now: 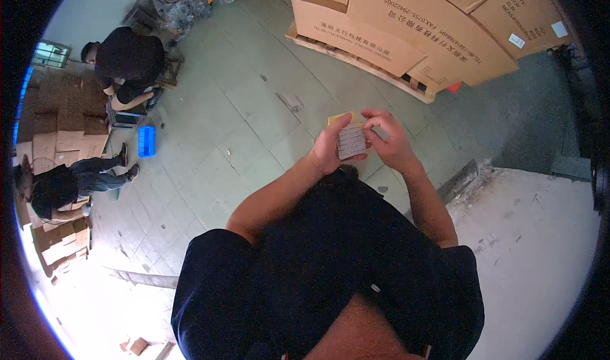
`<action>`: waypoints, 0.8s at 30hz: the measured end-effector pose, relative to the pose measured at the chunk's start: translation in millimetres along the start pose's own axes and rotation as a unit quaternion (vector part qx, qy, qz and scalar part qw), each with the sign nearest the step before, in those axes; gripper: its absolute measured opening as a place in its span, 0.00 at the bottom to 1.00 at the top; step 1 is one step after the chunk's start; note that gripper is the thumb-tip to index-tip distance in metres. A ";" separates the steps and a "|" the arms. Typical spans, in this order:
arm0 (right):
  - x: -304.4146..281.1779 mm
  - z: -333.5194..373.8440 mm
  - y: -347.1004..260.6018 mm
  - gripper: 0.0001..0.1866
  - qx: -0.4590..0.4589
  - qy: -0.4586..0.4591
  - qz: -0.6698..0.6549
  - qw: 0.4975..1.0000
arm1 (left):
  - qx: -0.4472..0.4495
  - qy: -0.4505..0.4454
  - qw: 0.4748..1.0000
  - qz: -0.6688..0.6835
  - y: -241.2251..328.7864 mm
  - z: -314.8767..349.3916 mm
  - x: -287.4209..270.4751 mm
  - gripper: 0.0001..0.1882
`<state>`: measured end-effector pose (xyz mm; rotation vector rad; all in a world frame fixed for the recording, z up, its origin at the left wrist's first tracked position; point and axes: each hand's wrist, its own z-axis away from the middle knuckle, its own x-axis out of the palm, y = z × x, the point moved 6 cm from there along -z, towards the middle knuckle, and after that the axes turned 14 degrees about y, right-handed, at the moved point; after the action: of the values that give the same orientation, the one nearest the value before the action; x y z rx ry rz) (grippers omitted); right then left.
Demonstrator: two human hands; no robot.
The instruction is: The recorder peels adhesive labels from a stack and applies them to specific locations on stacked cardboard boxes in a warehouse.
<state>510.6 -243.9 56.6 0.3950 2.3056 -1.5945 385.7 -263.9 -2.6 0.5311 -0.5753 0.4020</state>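
My left hand [326, 149] is clamped on a small pale printed card [351, 144], held over the grey-green floor [210, 112] — a yellow piece [338, 118] shows behind its top. My right hand [394, 145] bends its fingers at the card's right edge — whether they pinch it, I cannot tell.

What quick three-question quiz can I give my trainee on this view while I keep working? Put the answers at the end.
1. Which hand wraps the left side of the printed card?
2. True or false: in the picture, the blue bin is left of the wooden pallet.
3. What stands on the wooden pallet?
A) the blue bin
B) cardboard boxes
C) the printed card

Key:
1. The left hand.
2. True.
3. B.
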 end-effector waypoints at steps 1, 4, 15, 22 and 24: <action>3.5 -0.8 3.2 0.06 0.060 -0.027 -0.030 0.997 | -0.004 -0.002 1.000 0.005 -0.3 -4.6 -5.4 0.24; 8.9 -6.4 -13.5 0.05 0.018 -0.064 0.005 0.998 | -0.016 -0.073 0.997 0.020 -2.6 -12.4 -9.7 0.21; 9.0 0.2 -14.8 0.09 -0.075 -0.106 0.172 0.976 | -0.084 -0.069 0.994 0.020 -30.3 -48.1 -15.9 0.17; -26.4 15.5 12.9 0.06 -0.099 -0.148 0.158 0.971 | -0.003 -0.018 1.000 -0.014 -49.5 -67.7 2.1 0.15; -41.1 17.8 24.9 0.07 -0.115 -0.166 0.142 0.969 | 0.012 -0.032 0.999 -0.038 -62.8 -80.0 11.8 0.15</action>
<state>559.7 -254.1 46.0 0.3523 2.0408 -1.1452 458.2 -265.3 -74.9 0.5895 -0.6103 0.3217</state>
